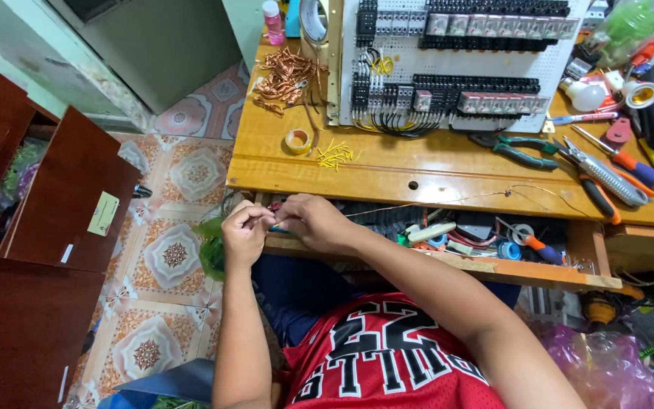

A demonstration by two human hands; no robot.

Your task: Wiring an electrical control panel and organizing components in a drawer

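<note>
The thin wire runs from the middle of the frame toward the right, along the front edge of the wooden table, and its near end comes into the two hands that meet just left of the centre. The left hand has its fingers pressed together in a pinch, and the right hand is also closed, with thumb and fingertips touching the same small spot between both hands. What exactly sits in that pinch is too small to tell; something reddish and something bluish show there, and the wire seems to end at this point. Both hands are in front of an open drawer, which is full of tape rolls, a screwdriver and other small parts. Higher in the frame, on the table, stands a white panel with rows of black relays and bundled cables. To its left lies a heap of copper wire scraps, and lower a roll of yellow tape beside some short yellow pieces. At the right side lie green-handled pliers and a wire stripper.
</note>
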